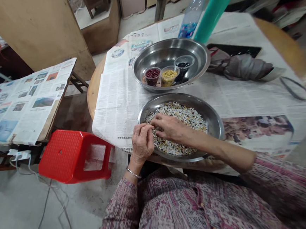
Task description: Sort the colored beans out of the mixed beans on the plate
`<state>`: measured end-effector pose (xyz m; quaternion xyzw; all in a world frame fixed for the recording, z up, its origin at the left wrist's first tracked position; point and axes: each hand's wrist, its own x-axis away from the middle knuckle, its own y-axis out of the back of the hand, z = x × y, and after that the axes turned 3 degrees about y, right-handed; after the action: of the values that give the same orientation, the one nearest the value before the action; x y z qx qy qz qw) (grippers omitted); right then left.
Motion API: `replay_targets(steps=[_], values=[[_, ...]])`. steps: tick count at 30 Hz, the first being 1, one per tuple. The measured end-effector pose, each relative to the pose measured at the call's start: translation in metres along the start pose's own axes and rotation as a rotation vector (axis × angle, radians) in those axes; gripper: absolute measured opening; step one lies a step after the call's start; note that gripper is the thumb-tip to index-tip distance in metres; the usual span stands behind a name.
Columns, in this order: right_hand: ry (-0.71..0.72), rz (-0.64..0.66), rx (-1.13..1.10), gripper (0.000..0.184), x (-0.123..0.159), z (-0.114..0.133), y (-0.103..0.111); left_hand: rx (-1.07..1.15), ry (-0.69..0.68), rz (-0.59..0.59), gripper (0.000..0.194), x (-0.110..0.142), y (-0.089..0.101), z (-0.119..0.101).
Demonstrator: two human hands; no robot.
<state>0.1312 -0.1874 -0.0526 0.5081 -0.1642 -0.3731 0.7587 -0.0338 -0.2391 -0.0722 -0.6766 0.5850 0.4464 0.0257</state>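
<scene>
A wide steel basin (218, 126) near the table's front edge holds a mix of white grains (186, 116) with yellow, dark red and black beans among them. At its left rim is my left hand (142, 141), its fingers curled closed; whatever lies inside them is hidden. My right hand (171, 128) reaches over the mix from the right, fingers bent down and apart, close beside the left fingertips. Behind stands a second steel basin (201, 52) with clear cups inside: dark red beans (152, 73), yellow beans (169, 74) and black beans (183, 64).
Newspaper (120, 106) covers the round table. At the back stand a plastic bottle (191, 18) and a tall green cylinder (215, 10). A folded grey umbrella (240, 67) lies to the right. A red stool (66, 153) and a newspaper-covered table (32, 99) are on the left.
</scene>
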Motion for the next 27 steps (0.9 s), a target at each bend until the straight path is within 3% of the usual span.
replay_targets(steps=[6,14,17,23,27], values=[[-0.069,0.124,0.087,0.019,0.0,-0.004,0.007,0.007,-0.008,-0.007,0.017,0.001,-0.001,0.001],[-0.139,0.093,0.137,0.018,0.066,-0.045,0.026,0.023,0.022,-0.001,0.017,0.001,0.0,0.0],[-0.16,0.013,0.175,0.02,0.076,-0.051,0.031,0.027,0.018,-0.005,0.017,0.002,-0.001,0.001],[-0.199,-0.165,0.134,0.036,0.049,-0.043,0.025,0.006,0.023,-0.001,0.018,0.002,-0.002,0.003],[-0.198,-0.076,-0.022,0.019,0.025,-0.035,0.02,0.002,0.027,0.003,0.018,0.001,-0.001,0.003]])
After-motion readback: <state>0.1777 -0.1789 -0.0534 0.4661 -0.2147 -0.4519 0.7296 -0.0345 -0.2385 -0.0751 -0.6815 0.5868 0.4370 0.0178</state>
